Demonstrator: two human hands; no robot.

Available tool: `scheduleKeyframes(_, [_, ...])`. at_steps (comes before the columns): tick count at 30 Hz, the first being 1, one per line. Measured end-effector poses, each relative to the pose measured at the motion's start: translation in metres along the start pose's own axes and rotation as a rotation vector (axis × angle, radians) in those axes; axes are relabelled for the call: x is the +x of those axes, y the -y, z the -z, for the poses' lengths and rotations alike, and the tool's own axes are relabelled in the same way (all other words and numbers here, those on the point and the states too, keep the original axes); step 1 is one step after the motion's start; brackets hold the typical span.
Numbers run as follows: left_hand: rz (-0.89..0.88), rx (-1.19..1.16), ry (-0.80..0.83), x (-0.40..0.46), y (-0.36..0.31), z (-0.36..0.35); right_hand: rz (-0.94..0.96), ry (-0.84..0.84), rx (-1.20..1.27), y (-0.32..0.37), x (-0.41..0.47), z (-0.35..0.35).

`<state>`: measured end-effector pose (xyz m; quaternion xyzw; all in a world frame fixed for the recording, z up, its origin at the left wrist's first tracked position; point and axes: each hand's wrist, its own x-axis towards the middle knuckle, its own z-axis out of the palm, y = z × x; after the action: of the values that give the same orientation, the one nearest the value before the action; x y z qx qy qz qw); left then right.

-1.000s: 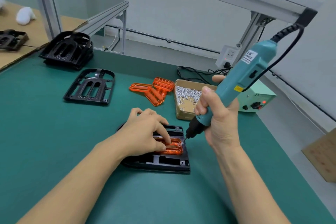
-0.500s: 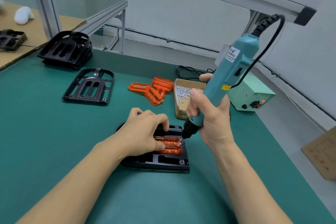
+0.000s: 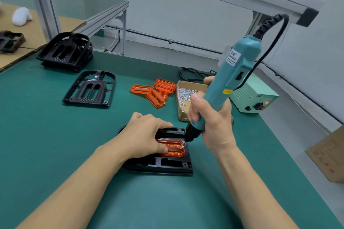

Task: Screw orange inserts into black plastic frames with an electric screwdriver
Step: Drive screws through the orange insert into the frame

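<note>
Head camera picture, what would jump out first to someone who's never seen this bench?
The teal screwdriver, gripped by the right hand, is tilted with its tip down on the orange insert at the middle of the green table. The left hand presses that insert into a black frame. Behind lie spare orange inserts and a box of screws.

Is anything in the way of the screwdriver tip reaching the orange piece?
Nothing visible. The screwdriver tip already meets the right edge of the orange insert. The left hand presses the insert's other side, apart from the tip.
</note>
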<state>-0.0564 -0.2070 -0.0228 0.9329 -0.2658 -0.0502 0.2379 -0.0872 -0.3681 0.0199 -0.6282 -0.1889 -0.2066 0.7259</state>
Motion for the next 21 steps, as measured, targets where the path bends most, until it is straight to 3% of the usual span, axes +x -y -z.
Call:
scheduleKeyframes(9, [0.002,-0.071,-0.022,-0.0014,0.0006,-0.0009,-0.036,0.039,0.091,0.0023,-0.0036,0.0053])
scheduleKeyframes(21, [-0.028,-0.072,-0.013,-0.0005,0.0025,-0.0011,-0.09,0.217,0.091,0.0028,0.003,0.002])
